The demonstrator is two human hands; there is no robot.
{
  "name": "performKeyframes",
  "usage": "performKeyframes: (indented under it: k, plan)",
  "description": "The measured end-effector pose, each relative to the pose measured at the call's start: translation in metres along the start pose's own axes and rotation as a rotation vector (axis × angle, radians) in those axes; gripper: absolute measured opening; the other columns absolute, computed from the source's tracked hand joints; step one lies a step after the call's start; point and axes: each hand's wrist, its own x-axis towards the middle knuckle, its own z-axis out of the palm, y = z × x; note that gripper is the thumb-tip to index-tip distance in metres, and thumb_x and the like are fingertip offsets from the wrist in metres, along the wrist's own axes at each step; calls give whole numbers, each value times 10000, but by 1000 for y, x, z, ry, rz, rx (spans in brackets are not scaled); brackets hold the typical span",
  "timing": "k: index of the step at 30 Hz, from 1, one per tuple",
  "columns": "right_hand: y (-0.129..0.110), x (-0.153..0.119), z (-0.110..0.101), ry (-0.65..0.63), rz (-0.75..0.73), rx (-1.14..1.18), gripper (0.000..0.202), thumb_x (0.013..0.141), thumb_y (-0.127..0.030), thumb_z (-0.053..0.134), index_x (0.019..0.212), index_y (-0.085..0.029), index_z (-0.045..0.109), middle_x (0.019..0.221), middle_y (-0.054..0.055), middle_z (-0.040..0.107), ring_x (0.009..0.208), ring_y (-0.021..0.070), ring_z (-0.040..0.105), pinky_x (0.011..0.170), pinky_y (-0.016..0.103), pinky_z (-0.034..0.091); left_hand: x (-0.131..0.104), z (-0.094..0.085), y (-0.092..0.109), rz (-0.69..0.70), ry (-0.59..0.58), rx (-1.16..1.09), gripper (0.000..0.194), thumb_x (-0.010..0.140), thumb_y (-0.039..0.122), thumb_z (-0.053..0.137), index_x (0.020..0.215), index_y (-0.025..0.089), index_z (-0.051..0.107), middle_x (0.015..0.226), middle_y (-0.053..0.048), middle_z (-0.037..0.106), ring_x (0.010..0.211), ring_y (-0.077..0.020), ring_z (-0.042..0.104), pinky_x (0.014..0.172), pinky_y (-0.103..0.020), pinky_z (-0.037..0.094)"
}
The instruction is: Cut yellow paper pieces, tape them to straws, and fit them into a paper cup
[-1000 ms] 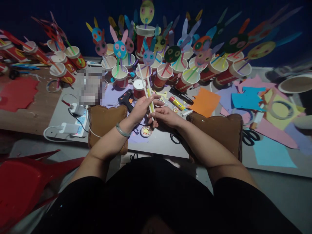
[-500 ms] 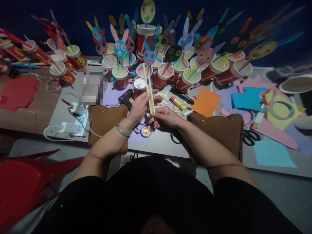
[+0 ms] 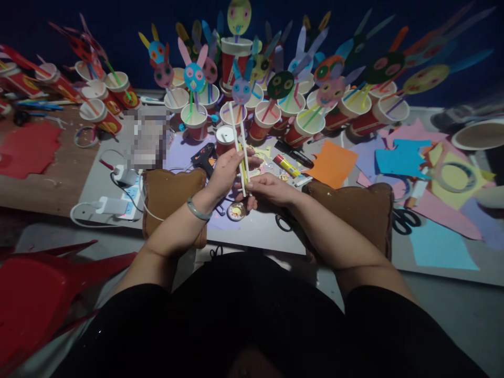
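Note:
My left hand is closed around two thin white sticks, which stand tilted side by side over the table. A narrow yellow strip shows between them. From the right, my right hand pinches the lower part of the sticks. Just beyond my left hand stand a red cup with a white top and a black glue gun. A small round patterned disc lies below my hands. Right of them are a yellow glue stick and a black marker.
Several red paper cups with animal heads on straws line the back. Brown cushions lie under both forearms. A power strip with chargers is at left. Scissors, tape and orange paper are at right.
The two white sticks have spread further apart, and the lower end of the left one has shifted left. Both hands stay in nearly the same place.

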Motion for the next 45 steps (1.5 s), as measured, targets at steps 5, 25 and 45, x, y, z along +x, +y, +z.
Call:
performKeyframes:
  k: [5,25,45]
  plan:
    - [1,0,-1,0,26,9,445,796,-519,801,974,-116,736,934,118,813,572,135,745,503,199,580,0,1,1,2,0,-7,337,955,460,572,1045,143,645,927,-88,792,947,-172,750,889,-302,564]
    - [1,1,1,34,2,-39,477,806,-555,770,978,-114,707,863,98,810,469,96,677,399,169,482,-1,0,-3,-14,-42,-38,295,922,455,601,998,171,615,906,-74,763,1008,-182,741,861,-292,585]
    - [-56,-47,6,371,230,-1568,203,866,-363,686,856,-176,764,765,89,733,749,207,650,642,295,382,1,5,6,-36,28,-113,243,983,440,511,933,202,517,800,-24,720,780,-134,737,706,-252,583]
